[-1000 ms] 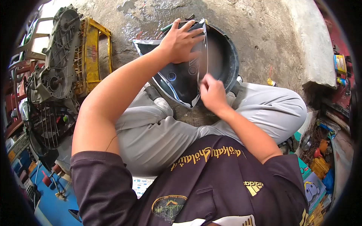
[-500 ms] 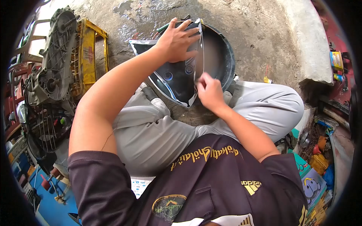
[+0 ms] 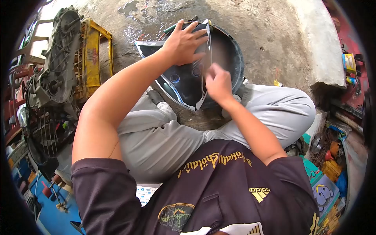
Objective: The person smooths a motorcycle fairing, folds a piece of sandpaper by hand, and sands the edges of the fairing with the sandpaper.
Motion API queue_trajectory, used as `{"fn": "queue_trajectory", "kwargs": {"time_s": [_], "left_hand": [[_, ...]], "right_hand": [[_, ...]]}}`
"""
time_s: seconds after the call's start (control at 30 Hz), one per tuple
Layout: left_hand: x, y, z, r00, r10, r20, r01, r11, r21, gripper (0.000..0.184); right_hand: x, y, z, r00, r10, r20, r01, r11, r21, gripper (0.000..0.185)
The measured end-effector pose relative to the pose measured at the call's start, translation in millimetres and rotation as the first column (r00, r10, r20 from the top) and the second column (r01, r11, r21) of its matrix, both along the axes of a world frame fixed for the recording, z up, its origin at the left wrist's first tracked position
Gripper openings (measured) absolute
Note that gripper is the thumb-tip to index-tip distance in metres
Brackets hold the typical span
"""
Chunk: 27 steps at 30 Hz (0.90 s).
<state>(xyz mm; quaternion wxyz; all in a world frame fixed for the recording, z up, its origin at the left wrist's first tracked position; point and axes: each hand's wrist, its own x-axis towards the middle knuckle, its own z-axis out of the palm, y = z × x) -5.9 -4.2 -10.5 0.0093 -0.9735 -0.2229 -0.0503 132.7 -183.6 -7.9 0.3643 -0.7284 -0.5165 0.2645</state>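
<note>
A glossy black, pointed panel (image 3: 183,91) with a pale edge and two round holes rests over a round dark basin (image 3: 237,58) that holds murky liquid. My left hand (image 3: 183,46) lies flat on the panel's upper part with its fingers spread. At the panel's right edge, my right hand (image 3: 220,84) is closed, its fingers curled and blurred by motion. Whatever is pinched in those fingers, if anything, cannot be made out. My legs are bent on either side of the basin.
A grey metal engine casing (image 3: 58,58) stands on the left beside a yellow crate (image 3: 92,58). Wet concrete floor (image 3: 266,35) surrounds the basin. A raised concrete ledge (image 3: 319,43) runs along the right, with assorted parts and a yellow can (image 3: 348,62) beyond it.
My right hand has moved slightly up along the panel's right edge. My left hand and the panel have stayed nearly in place.
</note>
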Motion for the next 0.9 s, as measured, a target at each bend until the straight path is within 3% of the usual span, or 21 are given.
{"fn": "queue_trajectory", "kwargs": {"time_s": [0.07, 0.1, 0.2, 0.33, 0.4, 0.57, 0.7, 0.9], "left_hand": [[0.1, -1.1, 3.9, 1.0, 0.01, -0.008, -0.01, 1.0, -0.001, 0.063], [0.4, -1.3, 3.0, 1.0, 0.01, 0.01, -0.01, 1.0, -0.007, 0.063], [1.3, -0.3, 2.7, 1.0, -0.002, 0.004, 0.002, 1.0, -0.022, 0.064], [3.2, 1.4, 5.3, 1.0, -0.021, 0.005, 0.022, 0.999, -0.024, 0.064], [2.2, 0.4, 3.7, 0.999, -0.021, 0.024, 0.022, 0.999, -0.023, 0.061], [-4.9, -2.1, -1.5, 0.986, 0.062, 0.157, -0.051, 0.996, -0.074, 0.042], [-4.9, -1.0, -1.2, 0.987, 0.056, 0.152, -0.045, 0.996, -0.074, 0.041], [-4.4, 1.0, 1.5, 0.989, 0.061, 0.132, -0.048, 0.994, -0.103, 0.04]], "right_hand": [[1.1, 14.7, 3.6, 0.998, -0.058, -0.036, 0.056, 0.997, -0.046, 0.004], [-2.3, 7.0, 3.2, 0.999, -0.04, -0.016, 0.04, 0.999, 0.002, 0.004], [-13.4, -41.1, 6.3, 0.997, 0.071, -0.009, -0.072, 0.99, -0.118, 0.005], [-11.2, -44.3, 4.5, 0.998, 0.041, -0.051, -0.05, 0.982, -0.181, 0.006], [-5.3, -13.3, -6.7, 0.999, 0.02, 0.047, -0.021, 1.0, 0.016, 0.005], [25.6, 72.8, -13.9, 0.985, -0.143, 0.095, 0.142, 0.99, 0.026, 0.009], [54.2, 135.8, -28.1, 0.978, -0.186, 0.099, 0.192, 0.98, -0.046, 0.017], [53.9, 104.9, -16.9, 0.99, 0.027, 0.141, -0.008, 0.991, -0.13, 0.009]]}}
